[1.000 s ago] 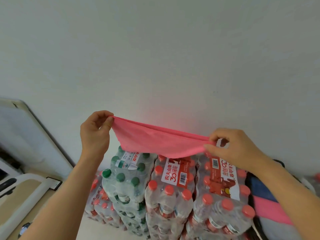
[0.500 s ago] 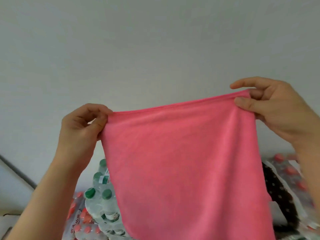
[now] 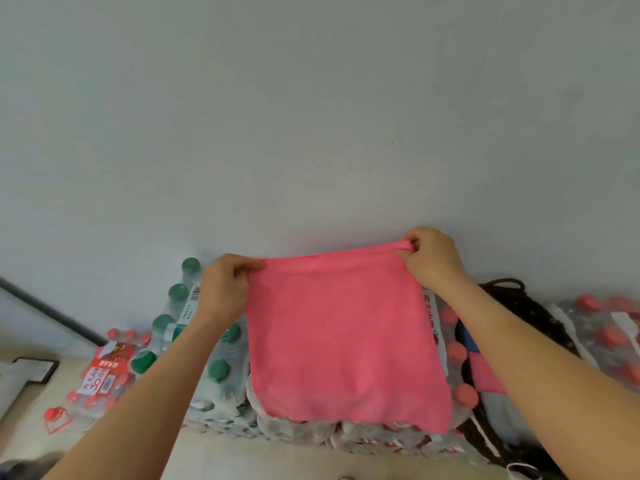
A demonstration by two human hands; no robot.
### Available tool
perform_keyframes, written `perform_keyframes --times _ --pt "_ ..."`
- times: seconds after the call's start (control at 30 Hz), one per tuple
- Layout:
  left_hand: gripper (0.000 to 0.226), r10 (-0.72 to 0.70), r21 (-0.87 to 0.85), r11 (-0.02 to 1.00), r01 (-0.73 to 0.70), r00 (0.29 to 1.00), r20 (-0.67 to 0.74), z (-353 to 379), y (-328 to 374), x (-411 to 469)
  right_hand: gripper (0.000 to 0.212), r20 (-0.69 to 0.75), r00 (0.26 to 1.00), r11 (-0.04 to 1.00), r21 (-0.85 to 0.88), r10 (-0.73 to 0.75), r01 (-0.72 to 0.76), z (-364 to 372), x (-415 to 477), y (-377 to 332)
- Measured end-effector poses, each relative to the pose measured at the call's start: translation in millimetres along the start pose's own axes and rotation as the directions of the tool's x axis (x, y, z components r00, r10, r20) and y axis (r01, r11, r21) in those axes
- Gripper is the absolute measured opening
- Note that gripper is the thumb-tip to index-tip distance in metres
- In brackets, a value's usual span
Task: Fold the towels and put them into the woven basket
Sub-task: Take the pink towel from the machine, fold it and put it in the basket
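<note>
A pink towel (image 3: pixel 341 337) hangs spread out in front of me, held up by its two top corners. My left hand (image 3: pixel 225 289) pinches the top left corner. My right hand (image 3: pixel 431 259) pinches the top right corner, slightly higher. The towel's lower edge hangs free in front of the stacked bottle packs. No woven basket is in view.
Shrink-wrapped packs of water bottles (image 3: pixel 194 348) with green and red caps are stacked against a plain grey wall (image 3: pixel 311 116). A dark bag (image 3: pixel 512 306) with blue and pink cloth sits at the right. A small red object (image 3: pixel 55 417) lies on the floor at the left.
The towel went from bunched between my hands to hanging open and flat. Both hands then dropped lower in view, and the bottle packs show again around the towel.
</note>
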State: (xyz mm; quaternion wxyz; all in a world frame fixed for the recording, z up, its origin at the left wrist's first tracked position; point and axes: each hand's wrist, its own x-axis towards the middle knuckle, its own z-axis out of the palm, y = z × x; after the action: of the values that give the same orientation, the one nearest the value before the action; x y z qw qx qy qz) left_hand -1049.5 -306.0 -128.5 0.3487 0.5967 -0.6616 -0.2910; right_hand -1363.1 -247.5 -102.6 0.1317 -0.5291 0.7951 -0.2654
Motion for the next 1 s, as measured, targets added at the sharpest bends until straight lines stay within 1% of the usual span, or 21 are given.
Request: perform_keyframes --times 0.07,0.2,0.27,0.33,0.37,0.4,0.47,0.53,0.63,0.7,0.77,0.83,0.87,0.9,0.93,1.0 --pt "0.043 -0.043 0.005 0.999 0.044 0.999 -0.026 -3.0 -5.4 2.3 0.006 -0.018 0.998 0.997 -0.040 -0.067 0.066 8.9 6.8 -6.3" --pt "0.042 -0.140 0.046 0.988 0.145 0.985 -0.103 -25.8 -18.9 -4.5 0.006 0.007 0.977 0.971 -0.107 -0.213 0.213 32.2 11.9 -30.3" --pt "0.043 -0.239 0.006 0.971 0.241 0.966 -0.096 -43.6 -31.1 -12.0 0.005 0.018 0.959 0.953 -0.107 -0.282 0.282 47.6 15.1 -47.8" --pt "0.044 -0.372 -0.151 0.915 0.373 0.927 0.033 -63.7 -39.8 -25.3 0.012 0.043 0.933 0.929 -0.092 -0.357 0.360 64.9 18.6 -70.3" --pt "0.045 -0.406 -0.222 0.879 0.422 0.906 0.116 -73.8 -40.9 -34.1 0.016 0.068 0.915 0.913 -0.079 -0.397 0.401 74.0 19.3 -83.4" --pt "0.049 -0.408 -0.261 0.856 0.446 0.893 0.188 -83.1 -41.3 -43.4 0.019 0.097 0.895 0.895 -0.063 -0.435 0.442 84.0 19.0 -97.2" --pt "0.056 -0.354 -0.256 0.871 0.420 0.896 0.267 -98.5 -39.0 -60.6 0.023 0.156 0.855 0.864 -0.024 -0.494 0.504 104.3 16.5 -125.0" --pt "0.058 -0.285 -0.214 0.916 0.339 0.927 0.245 -109.7 -35.9 -73.9 0.025 0.194 0.820 0.839 0.024 -0.538 0.544 122.5 12.9 -149.4" --pt "0.058 -0.181 -0.097 0.976 0.197 0.972 0.147 -124.2 -32.3 -83.5 0.029 0.214 0.792 0.821 0.127 -0.571 0.557 139.7 6.3 -174.2" --pt "0.057 -0.149 -0.052 0.986 0.157 0.980 0.131 -134.0 -29.4 -86.9 0.029 0.238 0.794 0.829 0.179 -0.559 0.530 143.8 3.1 -180.5" --pt "0.054 -0.150 -0.036 0.987 0.157 0.977 0.151 -143.2 -23.3 -89.3 0.023 0.240 0.806 0.838 0.225 -0.541 0.496 142.9 1.5 -181.7" --pt "0.045 -0.173 -0.082 0.978 0.192 0.965 0.197 -150.8 -14.0 -90.2 0.017 0.216 0.829 0.846 0.282 -0.516 0.453 135.5 1.4 -184.1" --pt "0.036 -0.191 -0.128 0.967 0.220 0.959 0.209 -153.2 -7.7 -90.1 0.015 0.205 0.838 0.846 0.310 -0.506 0.435 129.2 1.4 -186.7" --pt "0.025 -0.218 -0.183 0.950 0.254 0.957 0.192 -154.1 -1.9 -89.5 0.013 0.198 0.843 0.843 0.333 -0.500 0.422 121.6 0.7 -190.8" --pt "0.017 -0.258 -0.239 0.928 0.286 0.955 0.144 -153.2 2.5 -88.4 0.012 0.195 0.846 0.840 0.355 -0.496 0.411 113.3 -0.5 -194.6" --pt "0.011 -0.335 -0.369 0.868 0.331 0.941 0.055 -149.4 12.3 -85.4 0.013 0.189 0.856 0.827 0.420 -0.481 0.373 94.5 -6.0 -203.0"
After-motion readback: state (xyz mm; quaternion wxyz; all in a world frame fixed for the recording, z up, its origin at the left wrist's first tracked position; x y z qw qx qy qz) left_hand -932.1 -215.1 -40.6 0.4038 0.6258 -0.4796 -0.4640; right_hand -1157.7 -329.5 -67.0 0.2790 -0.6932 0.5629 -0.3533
